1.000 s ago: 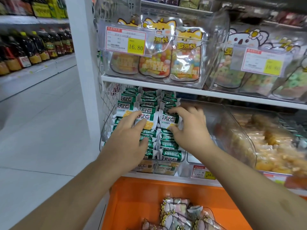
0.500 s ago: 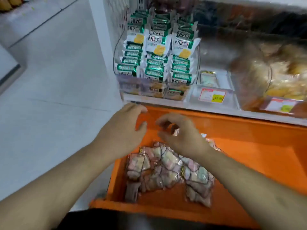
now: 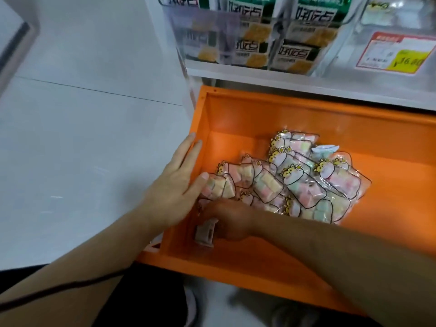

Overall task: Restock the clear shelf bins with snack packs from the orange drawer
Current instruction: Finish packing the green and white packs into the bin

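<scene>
both hands have dropped from the shelf bin [image 3: 236, 31] into the orange drawer [image 3: 295, 119], left hand [image 3: 175, 187] flat and spread beside the marshmallow packs [image 3: 290, 182], right hand [image 3: 226, 220] curling onto one, starting the next pickup

A pale tiled floor [image 3: 82, 142] filled the frame from nine to eleven o'clock, a thin dark grout line [image 3: 94, 90] crossing it. At the far ten o'clock corner stood the blurred edge of a grey fixture [image 3: 14, 48]. A red and yellow price tag [image 3: 394, 54] hung at two o'clock. A thin black cable [image 3: 59, 287] ran in from eight o'clock. At six o'clock lay dark clothing [image 3: 132, 300] and a blurred shoe [image 3: 192, 308].
</scene>
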The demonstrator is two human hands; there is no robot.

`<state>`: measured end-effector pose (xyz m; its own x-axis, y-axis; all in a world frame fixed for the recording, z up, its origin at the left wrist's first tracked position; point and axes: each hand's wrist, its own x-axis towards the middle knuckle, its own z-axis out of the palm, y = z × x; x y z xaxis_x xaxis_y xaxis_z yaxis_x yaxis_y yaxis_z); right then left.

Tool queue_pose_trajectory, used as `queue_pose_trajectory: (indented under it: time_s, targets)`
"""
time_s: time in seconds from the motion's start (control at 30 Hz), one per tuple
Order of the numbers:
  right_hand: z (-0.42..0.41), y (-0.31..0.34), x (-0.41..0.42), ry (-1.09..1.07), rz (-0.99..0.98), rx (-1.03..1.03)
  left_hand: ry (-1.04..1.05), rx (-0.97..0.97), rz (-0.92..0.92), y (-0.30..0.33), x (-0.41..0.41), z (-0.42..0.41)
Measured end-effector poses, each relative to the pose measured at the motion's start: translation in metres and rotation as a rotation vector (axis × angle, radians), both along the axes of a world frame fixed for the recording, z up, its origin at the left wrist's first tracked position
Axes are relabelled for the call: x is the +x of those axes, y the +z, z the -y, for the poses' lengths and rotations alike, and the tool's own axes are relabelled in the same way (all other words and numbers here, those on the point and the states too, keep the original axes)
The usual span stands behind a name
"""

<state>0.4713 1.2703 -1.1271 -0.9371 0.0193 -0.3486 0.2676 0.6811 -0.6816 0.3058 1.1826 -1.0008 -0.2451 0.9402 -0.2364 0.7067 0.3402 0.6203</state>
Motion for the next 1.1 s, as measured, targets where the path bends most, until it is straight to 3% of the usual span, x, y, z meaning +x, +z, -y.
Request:
queue_pose_trajectory:
  time_s: [0.33, 0.47, 0.63, 0.7, 0.73, 0.8, 0.9, 1.1]
  targets:
    - [0.005, -0.041, -0.004, 0.254, -0.158, 0.252, 0.041, 0.027, 0.066, -0.007, 0.001, -0.001]
    - [-0.011, -0.006, 0.007, 0.031, -0.110, 0.151, 0.028, 0.026, 0.064, -0.007, -0.001, -0.001]
    - [-0.041, 0.076, 0.037, -0.415, 0.112, -0.279, 0.033, -0.078, -0.053, 0.008, 0.004, -0.006]
    - [-0.056, 0.115, 0.049, -0.589, 0.110, -0.447, 0.040, -0.100, -0.140, 0.027, 0.013, -0.017]
    - [-0.063, 0.136, 0.054, -0.666, 0.090, -0.536, 0.050, -0.082, -0.101, 0.040, 0.017, -0.024]
    - [-0.073, 0.178, 0.060, -0.753, 0.038, -0.681, 0.113, -0.019, 0.162, 0.074, 0.027, -0.041]
    - [-0.077, 0.236, 0.070, -0.825, -0.080, -0.734, 0.116, 0.028, 0.479, 0.131, 0.036, -0.062]
    - [-0.068, 0.311, 0.090, -0.941, -0.322, -0.729, -0.089, 0.028, 0.499, 0.201, 0.039, -0.082]
